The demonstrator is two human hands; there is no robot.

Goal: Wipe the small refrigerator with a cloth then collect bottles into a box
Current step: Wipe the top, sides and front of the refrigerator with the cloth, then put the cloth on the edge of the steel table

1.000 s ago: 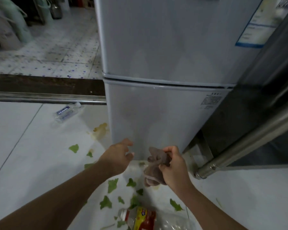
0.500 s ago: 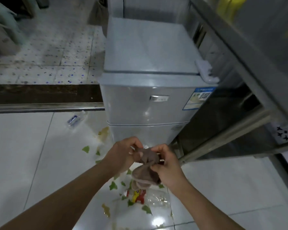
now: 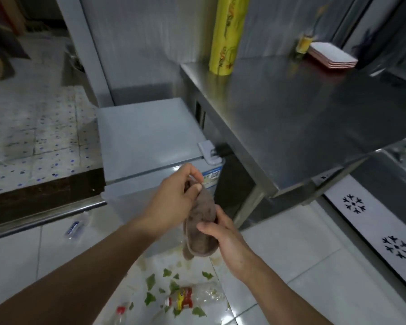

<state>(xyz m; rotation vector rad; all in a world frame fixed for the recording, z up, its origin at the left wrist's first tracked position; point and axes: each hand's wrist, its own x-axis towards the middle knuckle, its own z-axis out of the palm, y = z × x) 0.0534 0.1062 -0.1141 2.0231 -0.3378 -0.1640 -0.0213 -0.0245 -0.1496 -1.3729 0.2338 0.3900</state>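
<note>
While both hands work one brown cloth (image 3: 201,227), the job reads as barely begun. The left hand (image 3: 174,202) pinches the cloth's upper end between thumb and fingers, and the right hand (image 3: 223,233) clasps its middle from the side, so the cloth hangs bunched between them in the air, in front of the small refrigerator (image 3: 148,141) and touching none of it. I judge this to be a regrip or a folding of the cloth before a wipe; whether any face of the refrigerator has been wiped I cannot tell, since its grey top shows no clear streak or wet patch.

Moving outward, the refrigerator stands just beside a steel desk (image 3: 302,109), its top lower than the desk's surface. On the floor (image 3: 291,254) lie three bottles: one clear bottle with a red and yellow label (image 3: 185,300) near the lower edge, one with a red cap (image 3: 120,313) partly cut off at the bottom, and one with a blue label (image 3: 74,228) by the metal door rail. None is collected, and no box is in view. Roughly a dozen green leaf scraps (image 3: 150,281) are scattered round the labelled bottle. On the desk stand one yellow roll (image 3: 225,36), one small yellow jar (image 3: 302,43) and one stack of trays (image 3: 331,55).
</note>
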